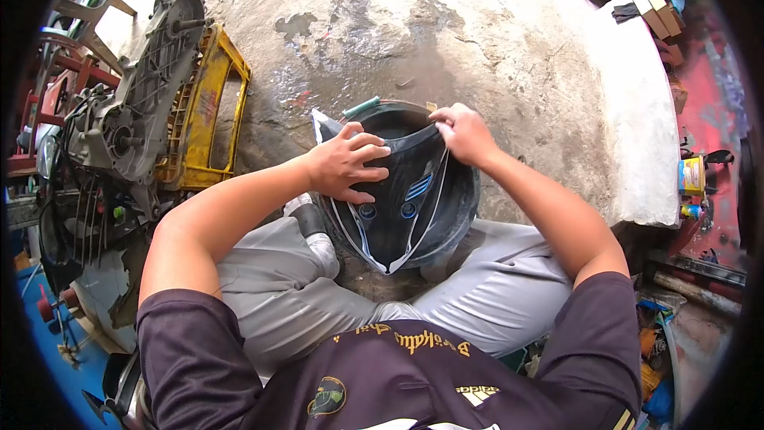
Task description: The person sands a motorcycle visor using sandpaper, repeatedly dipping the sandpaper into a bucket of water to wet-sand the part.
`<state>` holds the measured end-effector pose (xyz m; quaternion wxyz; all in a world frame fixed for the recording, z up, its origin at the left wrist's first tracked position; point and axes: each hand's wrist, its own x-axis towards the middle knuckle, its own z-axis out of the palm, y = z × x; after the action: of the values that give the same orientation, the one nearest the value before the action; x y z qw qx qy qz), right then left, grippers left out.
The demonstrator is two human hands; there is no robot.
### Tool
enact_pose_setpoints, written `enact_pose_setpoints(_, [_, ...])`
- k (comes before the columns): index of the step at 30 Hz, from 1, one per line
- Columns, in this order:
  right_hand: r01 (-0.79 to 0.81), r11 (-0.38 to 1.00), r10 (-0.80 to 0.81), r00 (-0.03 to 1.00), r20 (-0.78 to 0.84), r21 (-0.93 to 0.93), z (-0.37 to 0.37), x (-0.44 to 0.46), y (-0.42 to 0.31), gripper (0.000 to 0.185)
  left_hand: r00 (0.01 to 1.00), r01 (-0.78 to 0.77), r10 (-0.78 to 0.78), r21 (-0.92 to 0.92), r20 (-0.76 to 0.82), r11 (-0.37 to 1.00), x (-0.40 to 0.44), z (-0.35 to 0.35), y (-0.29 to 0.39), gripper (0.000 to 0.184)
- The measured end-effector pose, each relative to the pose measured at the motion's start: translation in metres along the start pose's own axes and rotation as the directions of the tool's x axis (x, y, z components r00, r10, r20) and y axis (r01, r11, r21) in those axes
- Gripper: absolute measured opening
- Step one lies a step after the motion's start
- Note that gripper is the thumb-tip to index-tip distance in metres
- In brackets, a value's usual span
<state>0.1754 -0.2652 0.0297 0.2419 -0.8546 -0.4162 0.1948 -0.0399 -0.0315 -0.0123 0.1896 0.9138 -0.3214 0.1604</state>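
Observation:
A black motorcycle fairing panel with white edge lines and blue stripe decals rests tilted over a dark round tub between my legs, its pointed end toward me. My left hand lies on the panel's left side with its fingers spread. At the panel's far right edge, my right hand pinches the rim between thumb and fingers. Beside those fingers a small tan piece sticks up; I cannot make out what it is. A teal strip lies on the tub's far rim.
To the left, a grey metal engine casing leans by a yellow plastic crate. A white ledge runs along the right, with boxes and a yellow can beyond it. Wet patches mark the concrete floor.

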Motion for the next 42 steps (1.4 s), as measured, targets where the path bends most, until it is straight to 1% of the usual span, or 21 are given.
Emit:
enact_pose_setpoints(3, [0.229,0.973,-0.229,0.974,-0.001,0.016,0.015,-0.016,-0.031,0.019,1.0,0.002,-0.002,-0.006,0.001,1.0,-0.002,0.0,0.0,0.049])
enact_pose_setpoints(5, [0.287,0.957,-0.289,0.956,0.052,0.048,0.015,-0.024,-0.049,0.019,1.0,-0.02,0.02,0.001,-0.016,1.0,-0.001,0.002,-0.001,0.052])
enact_pose_setpoints(8, [0.312,0.949,-0.314,0.948,0.06,0.031,0.007,-0.015,-0.031,0.019,1.0,-0.012,0.012,-0.006,-0.02,1.0,-0.002,0.002,-0.001,0.053])
enact_pose_setpoints(9, [0.307,0.952,-0.307,0.952,0.02,-0.006,0.008,-0.008,-0.008,0.02,1.0,-0.011,0.011,-0.004,-0.018,1.0,-0.002,0.001,-0.001,0.053])
enact_pose_setpoints(11, [0.126,0.99,-0.126,0.992,0.011,-0.061,-0.003,0.004,0.021,0.022,1.0,-0.015,0.015,-0.016,-0.02,1.0,-0.002,0.002,-0.001,0.052])
enact_pose_setpoints(12, [0.122,0.99,-0.122,0.993,0.005,-0.067,-0.002,0.007,0.026,0.022,0.999,-0.024,0.024,-0.015,-0.024,1.0,-0.002,0.003,-0.002,0.052])
enact_pose_setpoints(14, [0.155,0.977,-0.161,0.987,-0.029,-0.146,0.0,0.008,0.035,0.024,1.0,0.0,0.0,-0.032,-0.004,0.999,-0.002,0.004,-0.002,0.05])
enact_pose_setpoints(15, [0.201,0.949,-0.197,0.979,0.042,-0.242,-0.005,0.005,0.013,0.024,1.0,-0.006,0.006,-0.032,-0.009,0.999,-0.001,0.005,-0.003,0.05])
enact_pose_setpoints(17, [0.394,0.888,-0.395,0.918,0.047,-0.237,0.009,-0.004,-0.017,0.019,1.0,-0.008,0.008,-0.016,-0.002,1.0,-0.003,0.005,-0.003,0.051])
enact_pose_setpoints(19, [0.401,0.905,-0.381,0.913,0.145,-0.144,0.01,-0.019,-0.054,0.017,1.0,-0.01,0.01,-0.006,-0.006,1.0,-0.003,0.005,-0.003,0.052])
enact_pose_setpoints(21, [0.392,0.903,-0.364,0.915,0.173,-0.173,0.012,-0.02,-0.051,0.015,1.0,-0.018,0.018,-0.005,-0.005,1.0,-0.003,0.005,-0.002,0.053])
enact_pose_setpoints(23, [0.312,0.929,-0.289,0.947,0.138,-0.199,0.004,-0.007,-0.032,0.013,1.0,-0.008,0.008,0.019,-0.003,1.0,-0.003,0.004,0.0,0.055])
enact_pose_setpoints(24, [0.198,0.965,-0.184,0.979,0.092,-0.172,-0.004,0.0,-0.024,0.014,1.0,-0.006,0.006,0.024,-0.001,1.0,-0.003,0.005,0.001,0.056])
enact_pose_setpoints(25, [0.157,0.973,-0.156,0.988,0.015,-0.167,-0.007,0.005,-0.009,0.018,1.0,-0.007,0.007,0.024,-0.001,1.0,-0.004,0.006,0.001,0.056])
enact_pose_setpoints(27, [-0.004,0.986,0.012,0.999,0.048,-0.166,-0.015,0.012,0.007,0.022,1.0,-0.023,0.024,0.016,-0.012,1.0,-0.004,0.006,-0.001,0.062])
enact_pose_setpoints(28, [-0.008,0.986,0.015,0.999,0.042,-0.168,-0.013,0.009,0.005,0.022,0.999,-0.03,0.03,0.016,-0.013,0.999,-0.003,0.006,-0.001,0.062])
enact_pose_setpoints(30, [0.134,0.968,-0.138,0.99,-0.005,-0.211,0.001,-0.002,-0.006,0.021,1.0,-0.002,0.002,0.002,0.001,1.0,-0.004,0.006,0.0,0.055])
enact_pose_setpoints(33, [0.226,0.962,-0.22,0.974,0.053,-0.151,0.009,-0.014,-0.025,0.021,1.0,-0.01,0.01,-0.006,-0.01,1.0,-0.003,0.004,-0.001,0.054])
enact_pose_setpoints(36, [0.157,0.983,-0.16,0.987,-0.033,-0.098,0.001,-0.003,0.003,0.021,1.0,-0.005,0.005,-0.006,-0.005,1.0,-0.002,0.003,0.0,0.054])
enact_pose_setpoints(39, [-0.068,0.982,0.073,0.997,0.021,-0.178,-0.012,0.013,0.059,0.02,1.0,-0.001,0.001,-0.02,-0.003,1.0,-0.003,0.004,-0.001,0.055])
enact_pose_setpoints(42, [-0.152,0.957,0.136,0.987,-0.08,-0.247,-0.031,0.02,0.077,0.019,1.0,-0.007,0.006,-0.023,-0.007,1.0,-0.002,0.005,-0.002,0.056])
